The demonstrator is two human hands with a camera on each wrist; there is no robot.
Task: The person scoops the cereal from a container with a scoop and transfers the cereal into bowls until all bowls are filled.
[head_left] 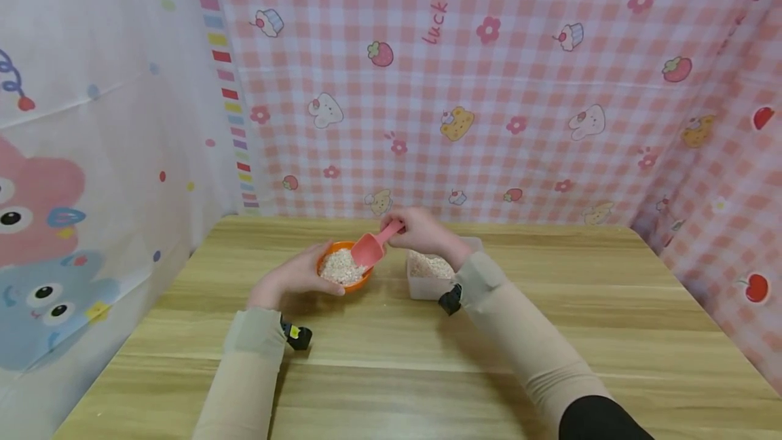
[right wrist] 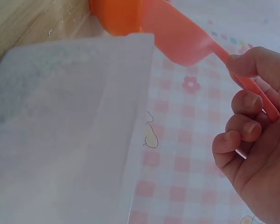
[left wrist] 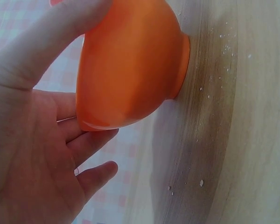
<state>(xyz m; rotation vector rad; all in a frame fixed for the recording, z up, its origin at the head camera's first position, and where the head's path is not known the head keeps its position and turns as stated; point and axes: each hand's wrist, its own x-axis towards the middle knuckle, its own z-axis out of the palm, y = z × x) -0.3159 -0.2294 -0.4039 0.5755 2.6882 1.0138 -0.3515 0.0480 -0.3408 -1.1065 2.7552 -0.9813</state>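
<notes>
An orange bowl filled with pale flakes, which look like oats, stands on the table. My left hand holds it from the left, thumb at the near side and fingers round the far side. In the left wrist view the bowl rests on its foot, with two fingers reaching past the rim. My right hand grips the handle of a pink scoop, tilted down with its lip over the flakes. The right wrist view shows thumb and fingers pinching the scoop by its handle.
A translucent white container with more flakes stands right of the bowl, partly under my right wrist. Small crumbs lie scattered on the wooden table. A checked pink cloth hangs behind the table.
</notes>
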